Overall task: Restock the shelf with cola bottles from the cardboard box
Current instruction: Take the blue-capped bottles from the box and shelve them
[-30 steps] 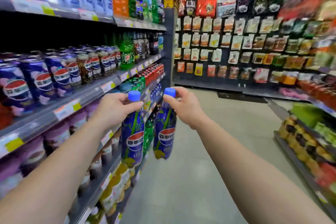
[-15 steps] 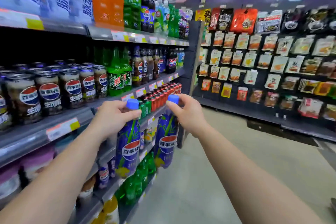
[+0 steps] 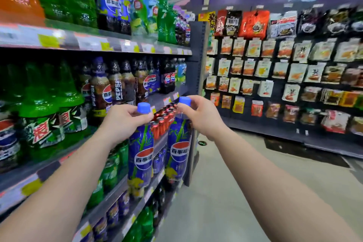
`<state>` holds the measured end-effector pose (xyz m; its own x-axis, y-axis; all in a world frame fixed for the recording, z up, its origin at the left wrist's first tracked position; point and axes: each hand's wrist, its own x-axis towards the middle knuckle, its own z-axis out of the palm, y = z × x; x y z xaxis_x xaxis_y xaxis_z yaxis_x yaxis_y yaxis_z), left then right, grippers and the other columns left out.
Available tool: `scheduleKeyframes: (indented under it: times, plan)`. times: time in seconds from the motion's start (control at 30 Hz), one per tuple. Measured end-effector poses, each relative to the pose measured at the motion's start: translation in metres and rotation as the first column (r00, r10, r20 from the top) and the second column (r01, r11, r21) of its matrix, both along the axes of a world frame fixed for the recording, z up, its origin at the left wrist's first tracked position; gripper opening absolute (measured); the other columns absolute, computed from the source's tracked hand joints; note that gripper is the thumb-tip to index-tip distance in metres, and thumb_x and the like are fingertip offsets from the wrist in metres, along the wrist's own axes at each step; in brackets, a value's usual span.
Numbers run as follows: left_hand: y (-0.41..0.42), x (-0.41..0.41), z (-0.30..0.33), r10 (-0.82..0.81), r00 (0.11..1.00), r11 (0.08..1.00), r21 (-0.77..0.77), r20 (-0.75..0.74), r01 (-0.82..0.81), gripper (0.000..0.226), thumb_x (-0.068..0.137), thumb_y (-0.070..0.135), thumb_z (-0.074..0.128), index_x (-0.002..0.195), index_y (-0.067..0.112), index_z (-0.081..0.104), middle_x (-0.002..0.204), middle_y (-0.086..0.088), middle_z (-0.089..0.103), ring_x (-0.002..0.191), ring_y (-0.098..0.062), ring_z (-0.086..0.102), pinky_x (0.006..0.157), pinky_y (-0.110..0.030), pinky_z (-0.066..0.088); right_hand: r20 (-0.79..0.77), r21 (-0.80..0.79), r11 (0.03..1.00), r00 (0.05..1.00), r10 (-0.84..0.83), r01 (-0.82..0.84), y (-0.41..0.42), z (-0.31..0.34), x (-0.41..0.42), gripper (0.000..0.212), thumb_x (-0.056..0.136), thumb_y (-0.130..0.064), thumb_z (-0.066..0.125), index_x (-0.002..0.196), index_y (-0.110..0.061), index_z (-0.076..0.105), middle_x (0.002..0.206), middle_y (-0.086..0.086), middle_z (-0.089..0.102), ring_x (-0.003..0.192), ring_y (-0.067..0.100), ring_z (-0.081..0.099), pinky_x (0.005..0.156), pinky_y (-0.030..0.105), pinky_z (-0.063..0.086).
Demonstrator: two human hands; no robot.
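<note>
At nine o'clock we see the drinks shelf (image 3: 110, 44) with its price-tag rail, green soda bottles (image 3: 49, 104) to the left and dark Pepsi bottles (image 3: 110, 86) further along it. Our left hand (image 3: 125, 122) pinches the neck of the left cola bottle (image 3: 140, 155) just under its bright blue cap (image 3: 143, 107). The bottle hangs upright in front of the lower shelves; it wears a deep blue sleeve with green bamboo stalks, yellow blotches near the base and the red, white and blue Pepsi roundel with Chinese lettering. Just beside it, toward one o'clock, the right cola bottle (image 3: 177, 151) carries the same sleeve and the same blue cap (image 3: 184, 100), and our right hand (image 3: 200, 116) grips it at the neck with curled fingers. The two bottles hang close together but apart. Between them at cap height stands a row of red cans (image 3: 165, 118) on the shelf behind. From one to three o'clock hang rows of snack packets (image 3: 275, 68) on a dark wall rack.

Against the frame half a second earlier, we stand further along the aisle: the big green bottles now fill the left, the shelves sit closer, and both bottles are held as before.
</note>
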<state>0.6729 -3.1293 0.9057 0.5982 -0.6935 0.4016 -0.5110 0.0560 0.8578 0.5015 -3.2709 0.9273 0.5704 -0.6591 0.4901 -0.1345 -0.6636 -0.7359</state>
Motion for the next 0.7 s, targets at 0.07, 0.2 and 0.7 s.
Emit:
scheduleKeyframes:
  times: [0.07,0.2,0.7]
  plan:
    - [-0.034,0.011,0.004,0.007,1.000,1.000,-0.017,0.010,-0.006,0.012,0.069,0.037,0.081,0.069,0.046,0.073,0.068,0.016,0.073,0.059,0.002,0.064,0.059,-0.025,0.053,0.016,0.008,1.000,1.000,-0.004,0.004,-0.036,0.000,0.011,0.033,0.087,-0.042,0.064,0.111,-0.018,0.064,0.099,-0.004,0.070,0.091,0.015,0.065,0.083,0.040,0.054]
    - [-0.097,0.033,-0.001,0.048,0.999,0.999,-0.008,0.009,-0.048,0.016,0.064,0.045,0.082,0.076,0.036,0.075,0.076,0.007,0.076,0.079,-0.014,0.072,0.079,-0.043,0.058,0.027,0.005,1.000,1.000,0.016,-0.017,-0.109,-0.004,0.035,0.033,0.088,-0.042,0.064,0.111,-0.019,0.064,0.099,-0.005,0.071,0.091,0.014,0.065,0.084,0.040,0.055]
    - [-0.291,0.065,-0.007,0.427,0.901,0.903,-0.016,-0.070,-0.429,0.008,0.074,0.027,0.079,0.076,0.021,0.075,0.066,0.007,0.074,0.058,0.000,0.062,0.057,-0.017,0.052,0.001,-0.090,0.917,0.920,0.391,-0.389,-0.366,0.006,0.156,0.020,0.088,-0.036,0.064,0.098,-0.018,0.066,0.091,0.000,0.069,0.085,0.019,0.063,0.075,0.034,0.049]
